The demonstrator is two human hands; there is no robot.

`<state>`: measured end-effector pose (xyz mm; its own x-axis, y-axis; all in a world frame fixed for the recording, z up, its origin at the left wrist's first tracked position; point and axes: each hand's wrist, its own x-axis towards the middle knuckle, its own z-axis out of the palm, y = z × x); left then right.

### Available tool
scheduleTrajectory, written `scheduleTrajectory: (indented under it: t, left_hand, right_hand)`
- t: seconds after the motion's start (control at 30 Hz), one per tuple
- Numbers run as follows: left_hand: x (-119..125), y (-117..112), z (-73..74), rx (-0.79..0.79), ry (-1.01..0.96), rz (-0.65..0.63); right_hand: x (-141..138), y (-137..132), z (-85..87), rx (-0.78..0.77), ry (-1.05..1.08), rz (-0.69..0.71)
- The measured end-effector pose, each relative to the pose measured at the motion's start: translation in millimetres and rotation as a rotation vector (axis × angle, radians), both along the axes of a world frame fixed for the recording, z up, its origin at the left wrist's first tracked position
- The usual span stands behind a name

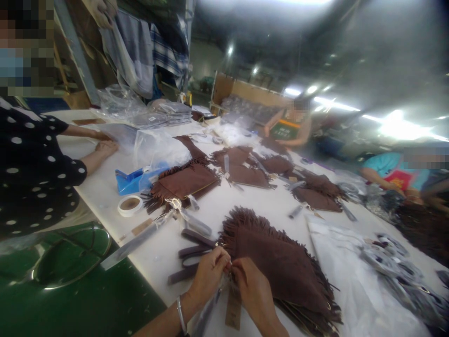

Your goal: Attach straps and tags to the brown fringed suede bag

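A dark brown fringed pouch (277, 257) lies on the table in front of me. At its near left corner, the fingertips of my left hand (211, 271) and my right hand (253, 286) are pinched close together. Something small and pale shows between them, too fine to make out. A brown cardboard tag (233, 310) hangs just below my fingers. Dark strap loops (192, 252) stick out to the left of the corner. A bracelet circles my left wrist.
More brown fringed pouches (187, 182) with plastic-wrapped straps lie across the white table (157, 262). A tape roll (129, 206) and blue tape dispenser (135, 181) sit at left. Wrapped grey straps (403, 271) are piled at right. Co-workers stand left, at the back and right.
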<state>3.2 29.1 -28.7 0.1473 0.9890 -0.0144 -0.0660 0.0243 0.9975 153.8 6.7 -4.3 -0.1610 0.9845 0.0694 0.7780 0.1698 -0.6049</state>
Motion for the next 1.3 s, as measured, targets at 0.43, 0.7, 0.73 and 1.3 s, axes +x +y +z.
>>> scheduleTrajectory:
  t: [0.43, 0.7, 0.73, 1.3]
  left_hand:
    - [0.0, 3.9, 2.3, 0.005, -0.015, -0.047]
    - [0.9, 4.8, -0.8, 0.014, 0.010, -0.060]
    - [0.9, 4.9, -0.5, 0.013, 0.004, -0.061]
    - [5.7, 2.9, -29.2, 0.000, 0.054, -0.075]
  right_hand:
    - [0.2, 1.0, -0.5, 0.010, 0.028, -0.018]
    - [-1.4, 0.5, 0.1, 0.035, 0.010, -0.019]
    - [-1.4, 0.0, -0.1, 0.034, 0.014, -0.021]
    - [5.5, 3.8, -1.4, -0.166, 0.249, -0.087]
